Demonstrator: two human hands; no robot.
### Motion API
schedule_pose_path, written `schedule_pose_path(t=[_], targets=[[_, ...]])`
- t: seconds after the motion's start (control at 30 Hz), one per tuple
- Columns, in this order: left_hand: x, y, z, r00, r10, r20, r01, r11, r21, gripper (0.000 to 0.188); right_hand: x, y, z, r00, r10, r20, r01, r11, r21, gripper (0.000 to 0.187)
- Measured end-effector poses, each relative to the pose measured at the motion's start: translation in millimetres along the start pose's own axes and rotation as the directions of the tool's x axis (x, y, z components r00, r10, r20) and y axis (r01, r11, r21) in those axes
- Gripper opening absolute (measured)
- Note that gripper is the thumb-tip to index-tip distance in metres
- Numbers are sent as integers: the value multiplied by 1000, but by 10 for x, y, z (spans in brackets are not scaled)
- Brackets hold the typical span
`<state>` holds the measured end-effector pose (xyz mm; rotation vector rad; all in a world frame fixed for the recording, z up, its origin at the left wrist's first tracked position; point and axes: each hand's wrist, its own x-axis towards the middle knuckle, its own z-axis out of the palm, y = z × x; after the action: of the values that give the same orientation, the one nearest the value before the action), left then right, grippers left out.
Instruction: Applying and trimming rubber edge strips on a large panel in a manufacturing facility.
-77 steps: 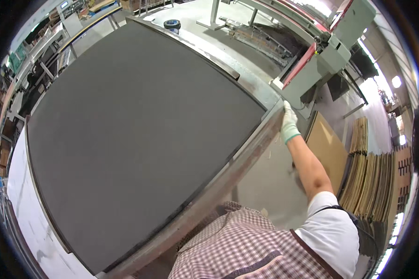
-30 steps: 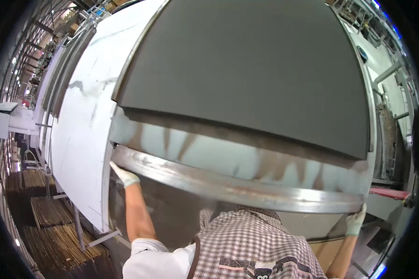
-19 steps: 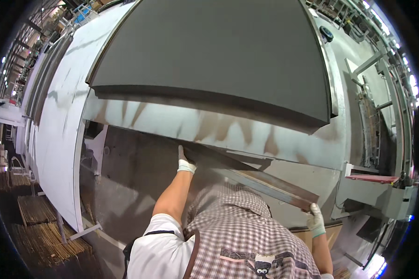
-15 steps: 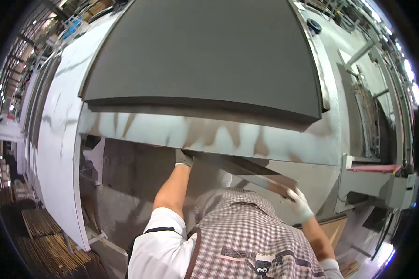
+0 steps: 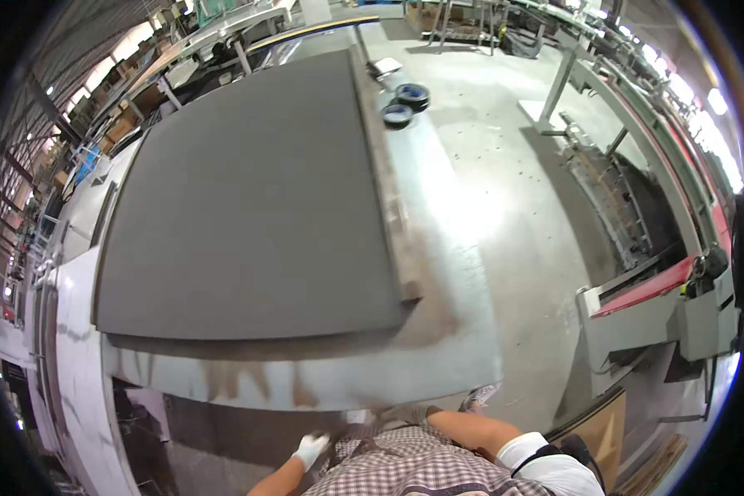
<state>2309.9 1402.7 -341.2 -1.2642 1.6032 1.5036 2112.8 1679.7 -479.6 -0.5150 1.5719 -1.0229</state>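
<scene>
My left hand [image 5: 312, 450], in a white glove, is low in the head view, just below the near edge of the pale table [image 5: 256, 384]. Its fingers look curled, and what they hold, if anything, is blurred. My right hand [image 5: 419, 415] reaches in from the right, in a glove that looks grey. It is at or just under the table's near edge, with its fingers mostly hidden. On the table lies a large dark grey flat sheet [image 5: 248, 215], with a long narrow bar [image 5: 395, 219] along its right side.
Two dark rolls [image 5: 412, 97] sit on the table's far right part. Right of it is grey floor [image 5: 512, 215], then a machine frame with a red strip [image 5: 646, 287]. A brown board [image 5: 599, 438] leans at the lower right. A white surface [image 5: 78, 331] adjoins the table's left.
My view has swung right and taken in more of the far floor. My right hand has left the end of a long dark strip and come to the table edge. That strip is no longer distinguishable.
</scene>
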Motion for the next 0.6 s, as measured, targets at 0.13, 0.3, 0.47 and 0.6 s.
schedule_pose_path(t=[0.13,0.3,0.47,0.6], targets=[[132,-682,552,871,116,477,-461,528,714,36,-1165,1343,-1112,959,-264,-103,280,822,496,40],[-937,1272,2037,789,-67,611,-542,394,742,39,-3168,631,-3399,839,402,-367,-488,854,-181,38],[-1491,3519,2994,675,-76,734,-716,173,676,41,-3358,659,-5384,754,417,-508,-604,745,-283,33],[-1418,5234,3468,701,285,654,-713,313,627,44,-2852,53,-6509,817,261,-515,-459,834,-306,34]])
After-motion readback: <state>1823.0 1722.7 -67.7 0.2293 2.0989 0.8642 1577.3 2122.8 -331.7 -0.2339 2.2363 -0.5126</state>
